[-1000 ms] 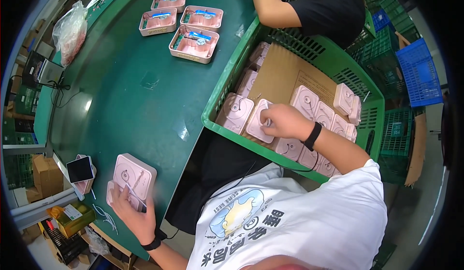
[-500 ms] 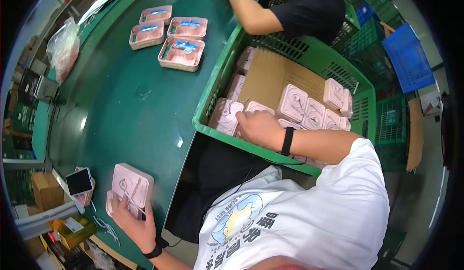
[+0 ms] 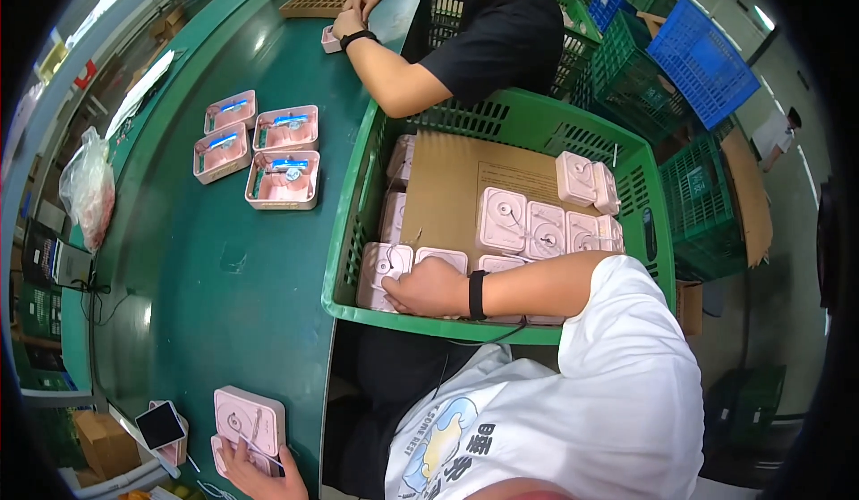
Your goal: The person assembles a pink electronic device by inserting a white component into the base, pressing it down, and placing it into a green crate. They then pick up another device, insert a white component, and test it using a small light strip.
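At the bottom left, my left hand [image 3: 253, 475] reaches over two pink plastic cases on the table. Its thumb lies along their right side, and its bent fingers press on the nearer case [image 3: 217, 451]. The farther case [image 3: 250, 411] has a round recess and a thin white cable on its face. Inside the green crate, my right hand [image 3: 434, 287] has its fingers bent at the right edge of a pink square case [image 3: 383, 267] in the near left corner. Its fingertips are partly hidden. Another pink case [image 3: 442, 258] shows just behind that hand.
The green crate [image 3: 333, 276] also holds a cardboard sheet [image 3: 456, 173] and several pink cases. Several open pink trays [image 3: 284, 191] with blue-and-white parts stand farther along the table. A dark-screened device [image 3: 161, 425] lies at the left. A person in black [image 3: 501, 44] works at the far end.
My view has shifted, so the table and crate sit lower and farther left in it. Both my hands stay at the same cases. More of the other person's hands now shows.
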`<state>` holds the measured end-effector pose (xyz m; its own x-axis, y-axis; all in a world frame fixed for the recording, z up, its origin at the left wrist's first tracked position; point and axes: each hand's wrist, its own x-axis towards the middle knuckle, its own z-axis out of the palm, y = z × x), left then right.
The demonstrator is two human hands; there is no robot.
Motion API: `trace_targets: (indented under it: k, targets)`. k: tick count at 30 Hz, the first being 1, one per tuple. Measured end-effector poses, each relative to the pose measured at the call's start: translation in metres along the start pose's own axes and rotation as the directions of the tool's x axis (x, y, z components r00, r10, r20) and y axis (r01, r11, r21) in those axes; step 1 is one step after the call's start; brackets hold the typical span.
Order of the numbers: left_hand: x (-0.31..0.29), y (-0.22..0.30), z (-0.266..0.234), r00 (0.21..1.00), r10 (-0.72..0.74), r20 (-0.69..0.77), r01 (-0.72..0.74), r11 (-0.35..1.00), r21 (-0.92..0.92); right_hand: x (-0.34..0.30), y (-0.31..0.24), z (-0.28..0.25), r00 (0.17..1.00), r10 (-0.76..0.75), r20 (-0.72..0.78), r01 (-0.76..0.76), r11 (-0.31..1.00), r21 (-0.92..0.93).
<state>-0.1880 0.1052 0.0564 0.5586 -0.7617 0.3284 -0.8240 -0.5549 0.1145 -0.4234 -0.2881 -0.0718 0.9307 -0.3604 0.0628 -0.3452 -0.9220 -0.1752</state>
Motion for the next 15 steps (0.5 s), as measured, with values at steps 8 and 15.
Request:
trace_targets:
  k: [8,15]
  targets:
    - [0.004,-0.003,0.004,1.0,-0.008,0.024,0.008,1.0,0.017,0.013,0.035,-0.046,0.996,-0.053,-0.078,0.062,0.99,0.129]
    - [0.006,-0.014,0.018,0.952,-0.297,0.068,0.303,0.894,-0.33,-0.015,0.082,-0.072,0.966,0.229,0.122,-0.205,0.383,0.901]
